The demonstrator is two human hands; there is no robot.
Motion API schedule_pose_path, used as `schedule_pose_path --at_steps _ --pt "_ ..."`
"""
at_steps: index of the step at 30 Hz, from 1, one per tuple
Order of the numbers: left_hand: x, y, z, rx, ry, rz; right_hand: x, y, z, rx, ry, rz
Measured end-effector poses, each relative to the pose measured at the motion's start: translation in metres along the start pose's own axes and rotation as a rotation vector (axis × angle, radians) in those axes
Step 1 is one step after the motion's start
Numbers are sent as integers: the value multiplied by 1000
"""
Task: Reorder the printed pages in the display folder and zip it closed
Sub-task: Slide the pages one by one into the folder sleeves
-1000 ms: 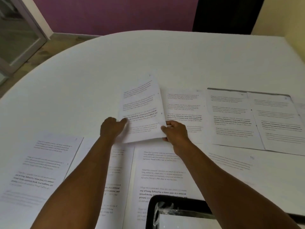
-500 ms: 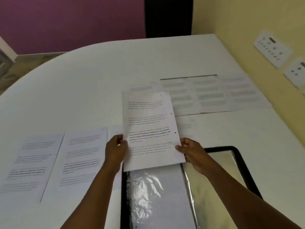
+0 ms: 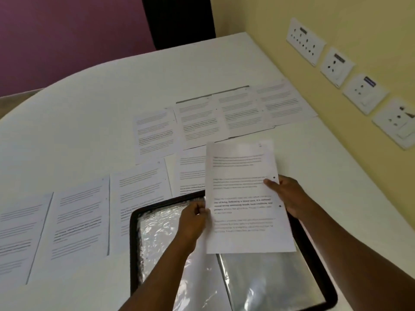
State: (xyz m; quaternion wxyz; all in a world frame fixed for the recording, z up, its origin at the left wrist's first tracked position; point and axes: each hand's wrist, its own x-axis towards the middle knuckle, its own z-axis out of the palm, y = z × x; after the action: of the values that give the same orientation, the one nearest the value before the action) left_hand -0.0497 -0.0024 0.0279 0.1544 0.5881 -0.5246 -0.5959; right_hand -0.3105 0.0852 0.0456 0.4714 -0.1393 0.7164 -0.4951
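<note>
- Nearest thing is the display folder (image 3: 134,254), lying open flat on the white table (image 3: 89,108), black zip edge all round and shiny empty plastic sleeves (image 3: 157,239) catching the light. No paper in the sleeves you can see, and the zip is obviously not done up.
- Just above it, both hands have one printed page (image 3: 244,198) lifted over the right half of the folder. The left hand (image 3: 193,223) pinches the page's left edge, the right hand (image 3: 289,194) holds the right edge with its thumb on top, next to the punch holes.
- My guess is this sheet is about to go into a sleeve, so the refilling is only just kicking off.
- Left of the folder there's a near row of pages (image 3: 80,223) laid out side by side, one partly tucked under the folder's far edge.
- Further back, a far row of pages (image 3: 220,113) running toward the right wall.
- So most of the job is left: plenty of sheets to collect in order, then zip it.
- Far right, wall sockets (image 3: 336,66) on the yellow wall.
</note>
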Motion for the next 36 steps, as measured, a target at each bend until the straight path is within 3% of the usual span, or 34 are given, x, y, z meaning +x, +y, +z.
schedule_pose_path --at_steps 2,6,12,15,19,21,29,36 --pt "0 2 19 109 45 63 8 -5 -22 -32 103 -59" --pt "8 5 45 669 74 316 21 -23 -64 -47 266 -167" --pt "43 1 77 1146 -2 366 33 -42 -105 95 363 -207" --pt "54 -6 84 1294 74 442 37 -46 -115 155 380 -209" --pt "50 -9 86 1301 183 747 45 -47 -121 181 395 -207" --pt "53 -7 87 1282 196 767 52 -47 -122 182 398 -196" --pt "73 9 93 1145 82 526 88 -60 -109 198 365 -165" --pt "83 37 85 992 -220 441 123 -76 -85 218 307 -160"
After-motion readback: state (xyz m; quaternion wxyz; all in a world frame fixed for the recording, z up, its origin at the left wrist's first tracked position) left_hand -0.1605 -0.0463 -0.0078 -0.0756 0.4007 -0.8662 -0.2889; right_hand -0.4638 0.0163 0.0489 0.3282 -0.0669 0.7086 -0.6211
